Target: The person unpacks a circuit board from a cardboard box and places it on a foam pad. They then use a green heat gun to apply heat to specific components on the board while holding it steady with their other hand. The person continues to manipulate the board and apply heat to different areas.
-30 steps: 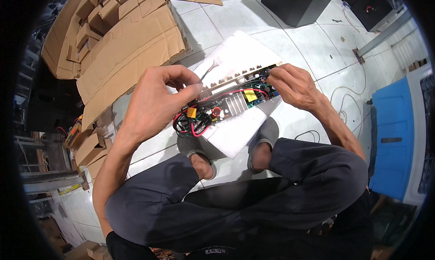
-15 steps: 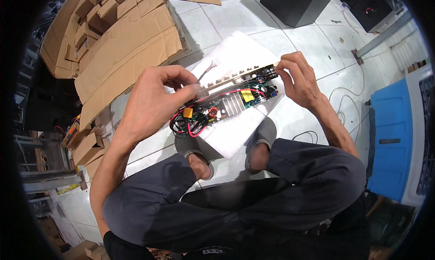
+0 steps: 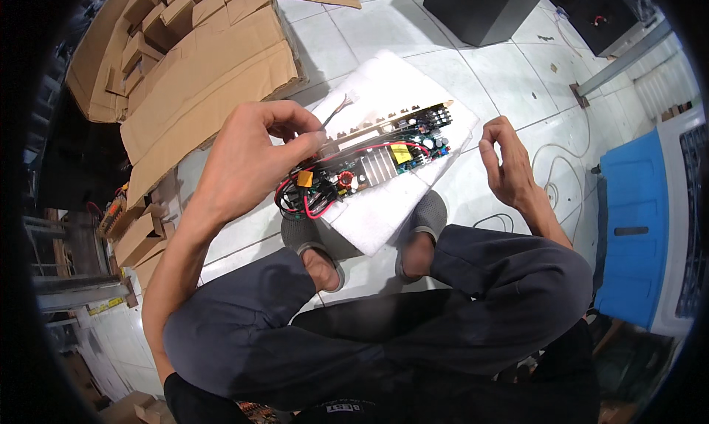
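Observation:
A long electronic circuit board assembly (image 3: 380, 165) lies slantwise on a white foam sheet (image 3: 369, 236) in front of my feet. It carries a finned metal heatsink, a yellow-labelled part, a copper coil and a bundle of red and black wires at its left end. My left hand (image 3: 255, 158) is at that left end, thumb and forefinger pinched on a short dark cable (image 3: 338, 112) with a white plug. Right of the board, my right hand (image 3: 508, 165) hovers apart from it, fingers curled toward the thumb. Whatever its fingertips may hold cannot be made out.
A large opened cardboard box (image 3: 214, 84) with cardboard dividers stands at the left. Black cabinets (image 3: 473, 10) are at the back. A blue plastic panel (image 3: 631, 232) is on the right, near a loose white cable (image 3: 583, 169) on the tiled floor.
My right hand has let go of the board's right end and drawn away to the right and nearer to me. My left hand stays at the cable.

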`<state>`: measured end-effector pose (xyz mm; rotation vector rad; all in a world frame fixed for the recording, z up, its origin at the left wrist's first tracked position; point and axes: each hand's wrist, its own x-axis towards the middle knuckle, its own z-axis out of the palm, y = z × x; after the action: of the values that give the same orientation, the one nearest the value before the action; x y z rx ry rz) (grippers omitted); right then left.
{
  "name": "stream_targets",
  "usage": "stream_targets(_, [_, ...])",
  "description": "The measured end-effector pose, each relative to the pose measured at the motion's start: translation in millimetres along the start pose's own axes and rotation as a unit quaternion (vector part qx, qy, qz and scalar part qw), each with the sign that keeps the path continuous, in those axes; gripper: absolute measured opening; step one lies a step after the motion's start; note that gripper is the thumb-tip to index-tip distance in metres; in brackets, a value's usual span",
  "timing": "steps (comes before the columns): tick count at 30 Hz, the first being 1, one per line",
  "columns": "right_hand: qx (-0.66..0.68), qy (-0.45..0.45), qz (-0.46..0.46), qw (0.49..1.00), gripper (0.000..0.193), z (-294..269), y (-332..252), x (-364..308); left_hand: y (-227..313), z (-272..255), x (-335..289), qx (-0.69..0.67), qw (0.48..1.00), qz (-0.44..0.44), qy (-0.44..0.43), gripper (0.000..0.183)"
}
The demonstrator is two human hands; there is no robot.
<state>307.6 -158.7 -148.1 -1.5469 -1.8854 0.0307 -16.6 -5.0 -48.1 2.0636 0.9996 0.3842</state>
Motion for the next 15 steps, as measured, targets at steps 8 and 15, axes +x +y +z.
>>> stream_targets(8, [-0.044,-0.066,0.064,0.995,0.021,-6.6,-5.6,-15.6,-2.8,1.6,0.9,0.000,1.000,-0.002,0.000,0.021])
stream_targets(15, [-0.098,0.041,-0.117,0.987,0.015,4.1,-23.8,27.1,1.0,0.3,0.9,-0.017,1.000,-0.011,0.000,0.021])
